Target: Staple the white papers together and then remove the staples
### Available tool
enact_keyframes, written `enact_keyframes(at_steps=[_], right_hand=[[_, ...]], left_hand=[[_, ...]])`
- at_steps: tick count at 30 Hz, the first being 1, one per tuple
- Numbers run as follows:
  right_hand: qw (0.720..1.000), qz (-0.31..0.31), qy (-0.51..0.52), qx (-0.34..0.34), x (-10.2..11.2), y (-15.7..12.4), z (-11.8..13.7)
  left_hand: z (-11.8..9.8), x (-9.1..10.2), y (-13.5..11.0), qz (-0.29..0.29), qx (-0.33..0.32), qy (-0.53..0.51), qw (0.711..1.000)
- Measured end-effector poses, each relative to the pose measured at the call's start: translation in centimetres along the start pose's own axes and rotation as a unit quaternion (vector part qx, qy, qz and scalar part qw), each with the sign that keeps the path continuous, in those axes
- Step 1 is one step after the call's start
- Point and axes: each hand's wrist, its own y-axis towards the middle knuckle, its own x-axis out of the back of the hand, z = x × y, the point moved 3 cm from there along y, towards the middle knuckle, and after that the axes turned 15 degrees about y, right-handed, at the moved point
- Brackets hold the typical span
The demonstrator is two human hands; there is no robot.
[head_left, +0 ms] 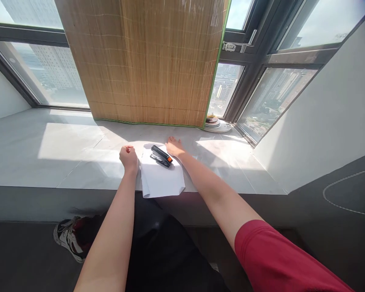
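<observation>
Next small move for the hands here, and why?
I'd likely have the right hand grasp the black stapler with an orange end. It lies on the white paper, neither hand is on it, and the right hand rests open right beside it, while the left hand is curled and farther off, by the paper's left edge.

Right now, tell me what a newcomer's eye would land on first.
Probably the big brown slatted blind, filling the top centre. Next, the black-and-orange stapler, lying on white paper between the left hand and the right hand. The red sleeve also stands out, at lower right.
</observation>
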Motion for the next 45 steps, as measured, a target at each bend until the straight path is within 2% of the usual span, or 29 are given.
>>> enact_keyframes(at_steps=[2, 5, 8, 12, 15, 18, 21, 23, 26, 32, 40, 43, 45], right_hand=[[1.000, 0.004, 0.004, 0.008, -0.7, 0.5, 1.1], [1.000, 0.016, 0.013, 0.021, -1.2, 0.7, 2.2], [0.999, 0.006, 0.032, 0.042, -0.9, 0.1, 3.1], [0.993, -0.081, 0.061, 0.060, 1.9, -1.1, 2.8], [0.995, -0.098, 0.023, -0.019, 5.3, -2.8, -0.5], [0.986, -0.108, -0.055, -0.115, 9.5, -5.9, -6.3], [0.971, -0.137, -0.077, -0.182, 13.3, -9.8, -12.2], [0.961, -0.149, -0.079, -0.219, 14.6, -11.6, -15.1], [0.956, -0.158, -0.075, -0.236, 15.0, -12.4, -16.8], [0.955, -0.152, -0.070, -0.245, 14.1, -11.8, -16.1], [0.961, -0.141, -0.107, -0.214, 13.6, -12.0, -15.3], [0.976, -0.128, -0.082, -0.158, 11.7, -11.6, -12.3], [0.991, -0.109, -0.019, -0.076, 9.5, -11.2, -8.4]], left_hand=[[0.7, 0.4, 0.8, -0.018, 0.049, -0.050, 0.997], [1.4, 0.4, 1.4, -0.004, 0.103, -0.100, 0.990], [1.5, 0.3, 1.5, 0.006, 0.097, -0.080, 0.992], [1.4, 0.2, 1.4, -0.003, 0.061, -0.031, 0.998], [1.3, 0.2, 1.5, -0.013, 0.044, -0.009, 0.999], [1.4, 0.2, 1.5, -0.018, 0.054, -0.011, 0.998], [1.3, 0.2, 1.4, -0.014, 0.060, -0.016, 0.998], [1.2, 0.2, 1.3, -0.010, 0.057, -0.010, 0.998], [1.1, 0.3, 1.1, -0.012, 0.056, -0.025, 0.998], [1.2, 0.4, 0.8, -0.030, 0.061, -0.112, 0.991], [1.3, 0.2, 0.9, -0.026, 0.063, -0.116, 0.991], [1.4, 0.1, 1.1, -0.026, 0.064, -0.111, 0.991], [1.4, 0.0, 1.1, -0.025, 0.064, -0.109, 0.992]])
